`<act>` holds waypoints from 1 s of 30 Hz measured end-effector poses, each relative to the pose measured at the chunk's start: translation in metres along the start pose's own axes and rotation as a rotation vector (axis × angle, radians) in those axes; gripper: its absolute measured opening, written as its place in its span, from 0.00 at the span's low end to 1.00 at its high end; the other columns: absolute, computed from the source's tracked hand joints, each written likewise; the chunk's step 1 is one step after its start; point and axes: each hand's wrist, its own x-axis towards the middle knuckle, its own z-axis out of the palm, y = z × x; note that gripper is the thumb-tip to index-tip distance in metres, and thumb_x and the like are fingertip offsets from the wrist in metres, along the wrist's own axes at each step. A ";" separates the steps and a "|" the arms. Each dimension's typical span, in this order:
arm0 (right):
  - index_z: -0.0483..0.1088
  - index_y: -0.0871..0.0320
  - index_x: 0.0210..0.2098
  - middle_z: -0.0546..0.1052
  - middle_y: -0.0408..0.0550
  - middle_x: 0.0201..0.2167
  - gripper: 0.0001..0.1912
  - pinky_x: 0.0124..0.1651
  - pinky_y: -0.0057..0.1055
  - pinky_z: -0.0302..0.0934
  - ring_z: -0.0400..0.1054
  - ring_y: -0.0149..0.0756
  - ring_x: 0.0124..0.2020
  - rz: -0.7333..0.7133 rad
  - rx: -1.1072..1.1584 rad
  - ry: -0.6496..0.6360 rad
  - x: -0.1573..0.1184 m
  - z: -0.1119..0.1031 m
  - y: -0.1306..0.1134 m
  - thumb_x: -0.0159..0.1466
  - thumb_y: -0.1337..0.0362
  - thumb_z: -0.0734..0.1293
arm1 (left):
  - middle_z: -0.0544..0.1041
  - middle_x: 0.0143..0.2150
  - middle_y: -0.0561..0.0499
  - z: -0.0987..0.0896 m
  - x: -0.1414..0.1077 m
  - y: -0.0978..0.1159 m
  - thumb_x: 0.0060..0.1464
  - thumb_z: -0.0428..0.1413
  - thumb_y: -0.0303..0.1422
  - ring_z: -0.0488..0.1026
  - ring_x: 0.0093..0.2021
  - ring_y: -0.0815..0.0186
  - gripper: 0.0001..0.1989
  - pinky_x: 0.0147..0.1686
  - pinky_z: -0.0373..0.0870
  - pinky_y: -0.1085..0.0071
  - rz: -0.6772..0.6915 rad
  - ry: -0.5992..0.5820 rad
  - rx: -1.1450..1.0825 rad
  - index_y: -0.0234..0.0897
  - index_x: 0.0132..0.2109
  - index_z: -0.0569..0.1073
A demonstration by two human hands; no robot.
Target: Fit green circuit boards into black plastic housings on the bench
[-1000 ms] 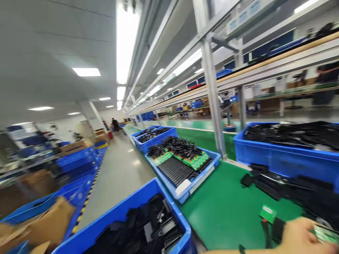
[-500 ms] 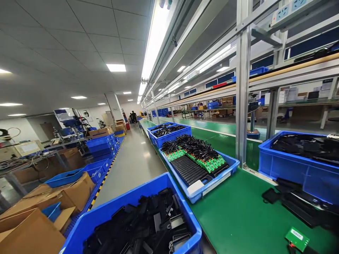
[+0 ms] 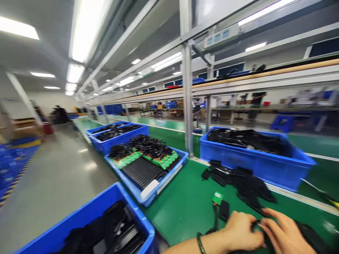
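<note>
My left hand, with a dark band at the wrist, is low in the view over the green work surface. Its fingers are closed. Right beside it, my right hand has its fingers bent inward, and both meet at a small dark thing that is blurred and mostly hidden by the fingers. Just beyond my left hand lie a small green circuit board with a black cable and a flat black casing piece. Loose black parts lie farther off.
A blue bin of black parts stands behind the loose pieces. To the left, a blue tray holds circuit boards with black cables. Another blue bin is at the near left. A metal post rises from the green bench.
The view has swung to the right, so bins and tray appear farther left. Both my hands have come into view at the bottom right, together at a small dark thing.
</note>
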 end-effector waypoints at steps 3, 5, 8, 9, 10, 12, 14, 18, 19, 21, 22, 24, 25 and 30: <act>0.67 0.55 0.26 0.70 0.53 0.47 0.17 0.49 0.42 0.62 0.61 0.46 0.51 0.008 -0.054 -0.125 0.009 -0.018 -0.017 0.65 0.57 0.54 | 0.74 0.20 0.50 -0.004 0.004 0.003 0.44 0.50 0.32 0.65 0.18 0.67 0.08 0.19 0.59 0.73 0.001 -0.033 -0.132 0.38 0.28 0.74; 0.66 0.55 0.28 0.68 0.53 0.49 0.16 0.52 0.42 0.60 0.58 0.44 0.54 0.107 -0.066 -0.196 0.020 -0.025 -0.019 0.66 0.61 0.53 | 0.74 0.21 0.51 -0.004 0.007 0.001 0.46 0.50 0.33 0.64 0.15 0.69 0.08 0.15 0.58 0.76 -0.074 -0.074 -0.281 0.37 0.33 0.72; 0.67 0.56 0.31 0.69 0.55 0.45 0.15 0.52 0.42 0.58 0.58 0.44 0.53 0.313 -0.249 -0.226 0.034 -0.039 0.007 0.66 0.62 0.52 | 0.74 0.21 0.52 -0.006 0.010 0.001 0.47 0.53 0.37 0.63 0.13 0.72 0.09 0.12 0.55 0.79 -0.147 -0.094 -0.438 0.37 0.34 0.67; 0.67 0.57 0.32 0.69 0.56 0.44 0.14 0.51 0.43 0.58 0.59 0.45 0.52 0.387 -0.342 -0.249 0.037 -0.046 0.021 0.66 0.63 0.52 | 0.73 0.22 0.52 -0.006 0.011 0.001 0.46 0.54 0.39 0.63 0.14 0.73 0.11 0.12 0.55 0.80 -0.149 -0.098 -0.486 0.37 0.33 0.66; 0.68 0.59 0.32 0.69 0.58 0.43 0.14 0.50 0.45 0.57 0.60 0.47 0.50 0.451 -0.406 -0.257 0.039 -0.053 0.036 0.65 0.64 0.53 | 0.73 0.22 0.51 -0.007 0.012 0.002 0.45 0.55 0.41 0.64 0.15 0.72 0.13 0.13 0.55 0.80 -0.146 -0.106 -0.535 0.36 0.33 0.65; 0.69 0.65 0.32 0.69 0.66 0.41 0.15 0.45 0.48 0.59 0.61 0.54 0.48 0.562 -0.499 -0.268 0.040 -0.067 0.064 0.63 0.68 0.53 | 0.73 0.22 0.50 -0.008 0.013 0.004 0.42 0.57 0.46 0.65 0.16 0.72 0.19 0.13 0.57 0.79 -0.148 -0.123 -0.626 0.36 0.34 0.65; 0.70 0.69 0.30 0.68 0.73 0.39 0.15 0.39 0.49 0.59 0.61 0.61 0.47 0.649 -0.548 -0.275 0.039 -0.077 0.081 0.61 0.71 0.53 | 0.73 0.22 0.49 -0.009 0.014 0.004 0.39 0.59 0.50 0.66 0.17 0.70 0.24 0.14 0.57 0.78 -0.160 -0.114 -0.710 0.35 0.34 0.65; 0.71 0.67 0.25 0.70 0.73 0.36 0.13 0.36 0.48 0.58 0.63 0.60 0.43 0.694 -0.554 -0.309 0.046 -0.080 0.083 0.58 0.75 0.56 | 0.75 0.27 0.47 -0.014 0.019 0.002 0.38 0.60 0.51 0.69 0.24 0.69 0.26 0.17 0.60 0.77 -0.133 0.058 -0.876 0.34 0.35 0.66; 0.71 0.66 0.26 0.71 0.70 0.36 0.12 0.37 0.46 0.58 0.65 0.57 0.41 0.675 -0.530 -0.323 0.050 -0.075 0.077 0.58 0.74 0.57 | 0.76 0.29 0.46 -0.015 0.020 0.002 0.40 0.60 0.50 0.70 0.25 0.69 0.25 0.18 0.61 0.78 -0.127 0.093 -0.915 0.33 0.36 0.66; 0.72 0.63 0.28 0.73 0.61 0.34 0.11 0.39 0.39 0.59 0.67 0.47 0.38 0.611 -0.439 -0.371 0.058 -0.062 0.061 0.60 0.71 0.58 | 0.76 0.30 0.46 -0.018 0.022 0.000 0.42 0.60 0.49 0.70 0.26 0.70 0.24 0.20 0.62 0.78 -0.140 0.116 -0.968 0.33 0.36 0.67; 0.72 0.62 0.30 0.73 0.56 0.33 0.10 0.38 0.35 0.59 0.68 0.42 0.36 0.575 -0.380 -0.401 0.062 -0.053 0.051 0.60 0.68 0.59 | 0.76 0.30 0.46 -0.019 0.023 -0.001 0.42 0.60 0.48 0.70 0.26 0.70 0.23 0.20 0.62 0.78 -0.156 0.111 -0.980 0.33 0.37 0.67; 0.71 0.58 0.33 0.74 0.49 0.33 0.08 0.37 0.29 0.60 0.69 0.37 0.35 0.517 -0.275 -0.452 0.066 -0.036 0.029 0.59 0.61 0.63 | 0.75 0.29 0.47 -0.019 0.024 -0.002 0.41 0.59 0.49 0.72 0.27 0.69 0.24 0.20 0.63 0.78 -0.184 0.100 -0.963 0.33 0.37 0.66; 0.71 0.58 0.34 0.74 0.48 0.34 0.10 0.37 0.28 0.60 0.69 0.37 0.36 0.503 -0.243 -0.466 0.067 -0.028 0.019 0.57 0.59 0.65 | 0.74 0.29 0.48 -0.018 0.024 -0.003 0.41 0.59 0.51 0.72 0.27 0.68 0.26 0.20 0.63 0.77 -0.190 0.102 -0.939 0.34 0.38 0.66; 0.67 0.61 0.33 0.73 0.54 0.34 0.10 0.38 0.33 0.59 0.68 0.45 0.38 0.553 -0.216 -0.465 0.060 -0.017 -0.012 0.52 0.64 0.68 | 0.71 0.27 0.52 -0.012 0.023 -0.002 0.41 0.54 0.56 0.70 0.21 0.68 0.29 0.16 0.61 0.76 -0.161 0.112 -0.787 0.35 0.40 0.61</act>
